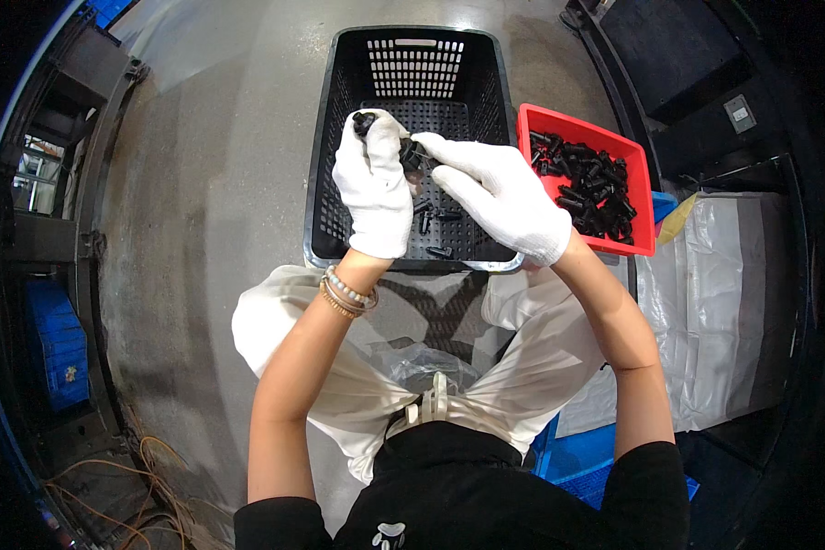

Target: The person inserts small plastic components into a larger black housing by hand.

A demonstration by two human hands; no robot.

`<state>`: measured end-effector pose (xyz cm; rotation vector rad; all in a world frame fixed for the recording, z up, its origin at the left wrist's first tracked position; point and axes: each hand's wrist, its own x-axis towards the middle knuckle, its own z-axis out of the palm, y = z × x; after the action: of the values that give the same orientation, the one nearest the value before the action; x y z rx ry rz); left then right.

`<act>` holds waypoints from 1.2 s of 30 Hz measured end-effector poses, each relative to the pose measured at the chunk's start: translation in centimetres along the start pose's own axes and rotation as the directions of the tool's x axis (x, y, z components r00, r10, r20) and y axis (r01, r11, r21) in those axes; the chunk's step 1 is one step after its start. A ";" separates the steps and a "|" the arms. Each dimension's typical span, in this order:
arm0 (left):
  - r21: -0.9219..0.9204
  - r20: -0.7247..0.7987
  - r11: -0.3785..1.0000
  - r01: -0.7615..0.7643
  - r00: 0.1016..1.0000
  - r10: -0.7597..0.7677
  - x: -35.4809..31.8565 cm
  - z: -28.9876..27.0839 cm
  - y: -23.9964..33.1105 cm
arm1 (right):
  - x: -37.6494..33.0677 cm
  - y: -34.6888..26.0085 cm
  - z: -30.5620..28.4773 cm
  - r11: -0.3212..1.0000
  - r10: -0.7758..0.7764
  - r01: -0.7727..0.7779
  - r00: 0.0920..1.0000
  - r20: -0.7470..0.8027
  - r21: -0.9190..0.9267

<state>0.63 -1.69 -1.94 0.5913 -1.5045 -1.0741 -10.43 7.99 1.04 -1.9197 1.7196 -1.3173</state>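
My left hand [376, 188], in a white knit glove, is closed round a small black part [364, 123] whose rounded end sticks out past the fingers. My right hand [495, 188], gloved the same way, comes in from the right with thumb and forefinger at another dark bit [412, 152] beside the left fingers. What exactly the right fingertips pinch is too small to make out. Both hands are over a black plastic crate [316, 197] with slotted walls. Several small black parts [424, 216] lie on its perforated floor below the hands.
A red bin [644, 197] heaped with small black parts [596, 183] stands against the crate's right side. White plastic sheeting [706, 312] covers something farther right. At lower left, orange cables [142, 472] trail on the floor near a blue box [57, 344].
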 end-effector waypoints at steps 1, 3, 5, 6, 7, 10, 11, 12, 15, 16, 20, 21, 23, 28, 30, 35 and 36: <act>-0.027 0.009 0.995 0.096 0.995 -0.096 -0.2 0.1 0.8 | 0.0 0.1 0.0 1.000 0.021 -0.021 1.000 0.005 0.018; -0.053 0.021 0.980 0.192 0.981 -0.191 -0.4 0.2 1.5 | 0.0 0.0 -0.2 0.998 0.043 -0.043 0.999 0.011 0.037; -0.077 0.023 0.964 0.253 0.967 -0.252 -0.4 0.2 1.7 | 0.2 -0.2 -0.4 0.972 0.141 -0.154 0.986 0.085 0.175; -0.076 0.024 0.965 0.252 0.968 -0.251 -0.4 0.1 1.7 | 0.2 -0.2 -0.3 0.972 0.141 -0.154 0.986 0.084 0.176; -0.062 0.022 0.966 0.250 0.968 -0.249 -0.4 0.0 1.6 | 0.2 -0.2 -0.3 0.977 0.130 -0.142 0.988 0.080 0.158; 0.003 0.025 0.985 0.170 0.985 -0.170 -0.2 -0.2 0.4 | 0.0 0.0 0.0 0.993 0.072 -0.076 0.996 0.053 0.088; 0.052 0.032 0.994 0.092 0.995 -0.094 -0.2 -0.3 0.1 | 0.0 0.0 0.1 0.999 0.022 -0.023 0.999 0.034 0.034; 0.051 0.034 0.994 0.093 0.995 -0.094 -0.2 -0.2 0.2 | 0.0 0.1 0.0 0.999 0.024 -0.025 0.999 0.033 0.033; 0.043 0.048 0.984 0.176 0.983 -0.178 -0.4 -0.2 0.9 | 0.0 0.1 -0.1 0.998 0.039 -0.042 0.998 0.057 0.041; -0.010 0.040 0.966 0.260 0.965 -0.259 -0.5 -0.2 1.2 | 0.0 0.0 -0.2 0.991 0.085 -0.092 0.993 0.079 0.098; -0.035 0.005 0.973 0.229 0.973 -0.229 -0.4 -0.1 1.0 | 0.1 0.1 -0.2 0.993 0.057 -0.065 0.994 0.091 0.096; -0.034 0.005 0.973 0.229 0.973 -0.229 -0.3 -0.1 1.0 | 0.1 0.2 -0.1 0.993 0.057 -0.065 0.994 0.091 0.097; -0.002 -0.007 0.980 0.197 0.980 -0.197 -0.3 -0.1 1.0 | 0.0 0.2 -0.1 0.999 -0.001 -0.001 0.998 0.056 0.037; 0.016 0.045 0.975 0.221 0.974 -0.222 -0.4 -0.3 0.9 | 0.2 -0.2 -0.4 0.985 0.117 -0.130 0.987 0.112 0.116; 0.007 0.062 0.965 0.261 0.964 -0.260 -0.5 -0.3 1.0 | 0.2 -0.2 -0.5 0.957 0.210 -0.238 0.964 0.165 0.167; 0.033 0.039 0.988 0.149 0.988 -0.151 -0.4 -0.2 1.0 | -0.1 0.4 0.0 0.996 0.042 -0.048 0.996 0.081 0.076; 0.034 0.039 0.988 0.149 0.988 -0.150 -0.4 -0.2 1.0 | -0.1 0.5 0.1 0.996 0.041 -0.048 0.996 0.080 0.076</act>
<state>1.10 -0.98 -1.26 0.7167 -1.5334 -1.1859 -10.70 7.91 0.61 -1.8538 1.6390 -1.2567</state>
